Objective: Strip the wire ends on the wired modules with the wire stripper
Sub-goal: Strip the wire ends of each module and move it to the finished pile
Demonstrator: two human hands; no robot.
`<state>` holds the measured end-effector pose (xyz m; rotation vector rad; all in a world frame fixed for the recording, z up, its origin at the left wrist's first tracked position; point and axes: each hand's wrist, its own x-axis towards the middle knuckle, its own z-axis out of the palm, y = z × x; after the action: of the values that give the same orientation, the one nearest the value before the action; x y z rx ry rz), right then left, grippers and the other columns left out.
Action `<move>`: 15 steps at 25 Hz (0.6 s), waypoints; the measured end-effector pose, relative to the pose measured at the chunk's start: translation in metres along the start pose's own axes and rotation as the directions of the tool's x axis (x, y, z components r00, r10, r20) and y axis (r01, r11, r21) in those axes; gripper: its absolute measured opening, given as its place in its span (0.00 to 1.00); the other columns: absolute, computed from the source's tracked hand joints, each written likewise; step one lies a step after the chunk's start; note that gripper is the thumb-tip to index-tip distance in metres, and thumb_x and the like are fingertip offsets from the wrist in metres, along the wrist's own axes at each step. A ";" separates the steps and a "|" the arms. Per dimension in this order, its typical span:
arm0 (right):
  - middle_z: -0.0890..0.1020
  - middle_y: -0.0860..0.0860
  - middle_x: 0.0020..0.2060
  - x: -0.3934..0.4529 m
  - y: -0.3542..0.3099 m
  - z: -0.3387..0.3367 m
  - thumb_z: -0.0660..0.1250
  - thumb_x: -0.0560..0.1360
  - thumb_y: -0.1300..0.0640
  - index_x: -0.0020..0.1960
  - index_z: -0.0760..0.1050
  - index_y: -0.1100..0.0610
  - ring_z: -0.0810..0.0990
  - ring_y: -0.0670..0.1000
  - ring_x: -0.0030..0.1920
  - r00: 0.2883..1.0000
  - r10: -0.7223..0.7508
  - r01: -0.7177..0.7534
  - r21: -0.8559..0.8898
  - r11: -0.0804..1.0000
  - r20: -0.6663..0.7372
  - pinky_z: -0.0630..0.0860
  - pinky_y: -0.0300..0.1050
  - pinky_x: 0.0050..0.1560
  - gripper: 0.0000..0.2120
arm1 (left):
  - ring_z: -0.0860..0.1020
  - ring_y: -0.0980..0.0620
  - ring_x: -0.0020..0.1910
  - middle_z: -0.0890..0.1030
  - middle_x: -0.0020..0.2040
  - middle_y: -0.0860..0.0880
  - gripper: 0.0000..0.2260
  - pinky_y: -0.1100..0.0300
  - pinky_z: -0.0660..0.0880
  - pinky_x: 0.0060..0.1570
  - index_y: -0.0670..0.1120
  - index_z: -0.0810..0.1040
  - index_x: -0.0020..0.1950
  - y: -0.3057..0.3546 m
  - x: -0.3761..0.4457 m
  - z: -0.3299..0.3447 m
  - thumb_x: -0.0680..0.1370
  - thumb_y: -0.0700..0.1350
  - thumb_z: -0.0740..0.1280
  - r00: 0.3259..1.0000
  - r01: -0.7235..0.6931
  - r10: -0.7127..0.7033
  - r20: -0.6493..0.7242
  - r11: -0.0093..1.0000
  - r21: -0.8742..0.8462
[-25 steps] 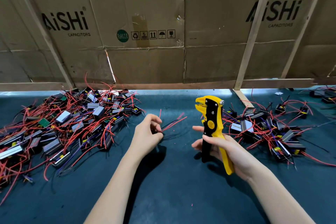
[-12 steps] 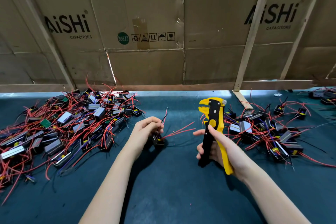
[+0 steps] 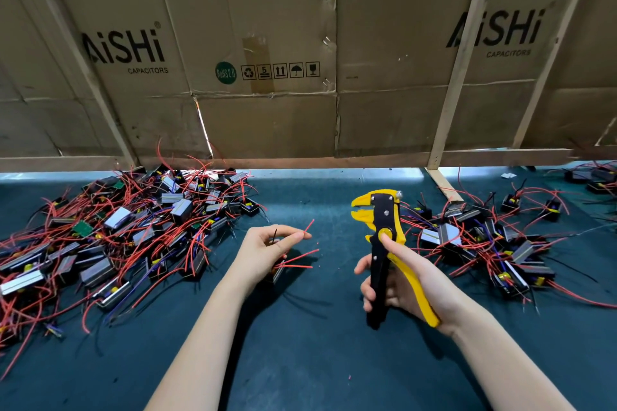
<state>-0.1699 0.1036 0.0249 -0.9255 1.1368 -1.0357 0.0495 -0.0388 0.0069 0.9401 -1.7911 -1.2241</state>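
— What do we see of the person's own body?

— Two forearms, bare up to the bottom edge of the picture; we find no sleeve on either.

— Anything worn on the left hand point(image 3: 267, 252)?

— No glove, ring or watch that we can make out.

— And the right hand point(image 3: 409, 284)?

— The same: bare fingers and a bare wrist, with short, unpainted nails.

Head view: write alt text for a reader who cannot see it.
A right hand holds a yellow-and-black wire stripper upright over a dark mat, while the left hand pinches a red wire of a small module. Piles of red-wired modules lie either side.
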 end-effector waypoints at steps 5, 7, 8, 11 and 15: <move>0.78 0.62 0.37 -0.004 -0.002 0.004 0.57 0.75 0.37 0.47 0.77 0.63 0.81 0.62 0.39 0.990 0.099 -0.099 -0.009 0.995 0.102 0.78 0.46 0.41 0.28 | 0.78 0.60 0.37 0.83 0.36 0.52 0.06 0.72 0.71 0.43 0.43 0.84 0.46 0.010 -0.005 0.008 0.79 0.41 0.67 0.977 -0.140 0.142 0.156 0.990 -0.028; 0.78 0.61 0.37 -0.004 -0.003 0.003 0.57 0.76 0.37 0.46 0.77 0.62 0.80 0.62 0.40 0.987 0.106 -0.102 -0.036 0.994 0.118 0.77 0.46 0.42 0.27 | 0.76 0.59 0.36 0.81 0.34 0.55 0.07 0.71 0.71 0.42 0.42 0.84 0.46 0.011 -0.005 0.015 0.79 0.41 0.67 0.975 -0.152 0.156 0.161 0.988 -0.033; 0.78 0.61 0.37 -0.004 -0.003 0.003 0.57 0.76 0.37 0.46 0.77 0.62 0.80 0.62 0.40 0.986 0.109 -0.103 -0.051 0.993 0.128 0.77 0.46 0.43 0.27 | 0.74 0.59 0.35 0.81 0.34 0.56 0.07 0.71 0.70 0.41 0.41 0.84 0.46 0.011 -0.005 0.018 0.79 0.40 0.67 0.974 -0.155 0.160 0.159 0.987 -0.042; 0.78 0.61 0.37 -0.004 -0.004 0.002 0.57 0.76 0.38 0.44 0.76 0.62 0.80 0.61 0.40 0.982 0.119 -0.110 -0.070 0.992 0.145 0.76 0.47 0.45 0.26 | 0.73 0.58 0.36 0.84 0.41 0.53 0.06 0.69 0.71 0.40 0.44 0.84 0.45 0.012 -0.004 0.024 0.79 0.40 0.67 0.980 -0.156 0.164 0.113 0.985 -0.077; 0.77 0.60 0.35 -0.004 -0.004 0.001 0.60 0.76 0.38 0.42 0.75 0.62 0.80 0.61 0.39 0.978 0.119 -0.104 -0.098 0.990 0.169 0.75 0.49 0.45 0.25 | 0.72 0.56 0.38 0.84 0.42 0.45 0.08 0.64 0.68 0.40 0.47 0.84 0.43 0.012 -0.003 0.026 0.79 0.41 0.67 0.983 -0.171 0.175 0.058 0.983 -0.071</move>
<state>-0.1698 0.1063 0.0303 -0.9917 1.0817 -0.8019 0.0261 -0.0232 0.0114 0.6991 -1.8297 -1.2063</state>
